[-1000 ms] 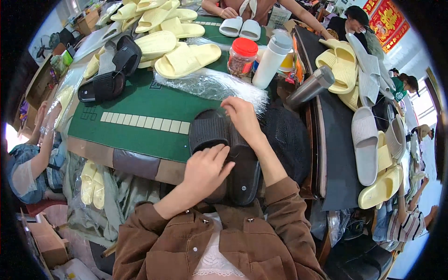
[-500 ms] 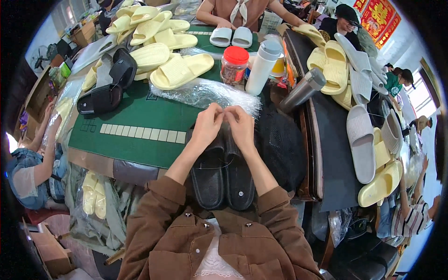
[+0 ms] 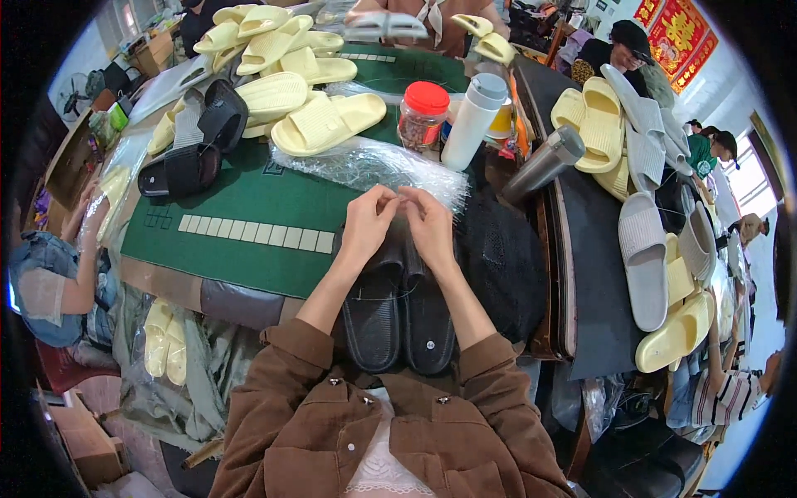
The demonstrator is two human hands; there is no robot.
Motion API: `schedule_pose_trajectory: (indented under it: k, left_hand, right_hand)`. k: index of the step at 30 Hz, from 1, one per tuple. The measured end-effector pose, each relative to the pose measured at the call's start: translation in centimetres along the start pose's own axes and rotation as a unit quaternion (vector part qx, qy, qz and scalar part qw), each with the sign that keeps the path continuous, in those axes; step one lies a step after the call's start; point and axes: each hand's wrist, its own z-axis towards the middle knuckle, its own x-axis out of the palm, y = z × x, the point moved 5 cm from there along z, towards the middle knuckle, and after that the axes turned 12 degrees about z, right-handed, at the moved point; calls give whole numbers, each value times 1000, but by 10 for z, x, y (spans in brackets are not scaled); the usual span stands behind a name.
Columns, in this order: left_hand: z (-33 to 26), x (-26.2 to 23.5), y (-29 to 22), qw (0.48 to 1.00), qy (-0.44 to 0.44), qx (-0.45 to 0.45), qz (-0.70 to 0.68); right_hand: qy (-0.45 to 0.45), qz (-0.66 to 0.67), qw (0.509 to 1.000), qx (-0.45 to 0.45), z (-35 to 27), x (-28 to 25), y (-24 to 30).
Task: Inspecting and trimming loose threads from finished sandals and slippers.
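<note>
In front of me a pair of black slippers [image 3: 373,326] lies side by side, soles down, close against my jacket. A thin pale strand [image 3: 406,292] crosses between them. Over their far ends, my left hand [image 3: 371,222] and my right hand [image 3: 427,226] meet with fingertips pinched together. Whatever is between the fingertips is too fine to make out. Just beyond the hands is a bundle of clear plastic strands [image 3: 374,170], lying on the green mat [image 3: 241,270].
Yellow slippers [image 3: 328,124] are heaped at the far left, near black slippers [image 3: 178,170]. A red-lidded jar [image 3: 422,116], a white bottle [image 3: 475,123] and a steel flask [image 3: 544,163] stand beyond my right hand. More slippers [image 3: 642,261] cover the dark right-hand table [image 3: 594,307]. Co-workers sit around.
My hands stay pinched together in nearly the same place. Across the table, a co-worker has lifted the grey slippers off the mat, and yellow slippers now appear raised at that person's other side.
</note>
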Motion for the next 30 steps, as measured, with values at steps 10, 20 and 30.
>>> schedule_pose_trajectory:
  k: [10,20,30]
  left_hand:
    - [-1,-2,-3,999,-36,11,-30]
    - [-2,4,-5,999,2,33,17]
    - [-1,2,1,1000,4,-1,8]
  right_hand:
    - [16,23,995,93,-3,-3,3]
    - [2,-60,998,-12,-1,-8,-5]
    - [2,-100,995,-26,-1,-6,-2]
